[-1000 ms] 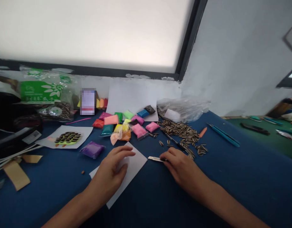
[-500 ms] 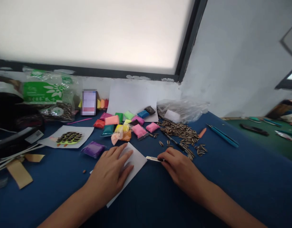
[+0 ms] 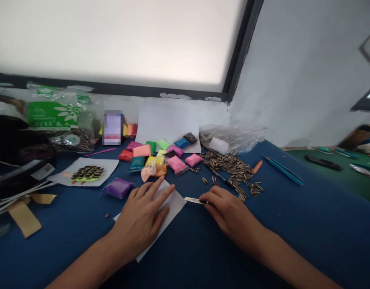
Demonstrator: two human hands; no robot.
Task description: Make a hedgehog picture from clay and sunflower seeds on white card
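Observation:
My left hand [image 3: 144,210] lies with its fingers spread over a small sheet of white paper [image 3: 172,207], whose right corner and lower edge stick out past the hand. Between the fingertips of my right hand [image 3: 225,208] is a slim, pale craft knife [image 3: 193,200]. Its far end points left and meets or nearly meets the paper's right corner. Most of its handle is hidden by the fingers. Beyond my left hand lies a purple clay packet [image 3: 119,188].
Several coloured clay packets [image 3: 142,151] lie ahead, beside heaped sunflower seeds [image 3: 229,165] and a black pen [image 3: 221,178]. At left is paper with a seed-covered clay figure [image 3: 88,174]. Blue tweezers [image 3: 284,170] lie right; a seed bag [image 3: 61,116] and phone [image 3: 112,128] stand behind.
The index and middle fingers of my left hand have shifted slightly forward and right on the paper. My right hand and the knife look almost unmoved.

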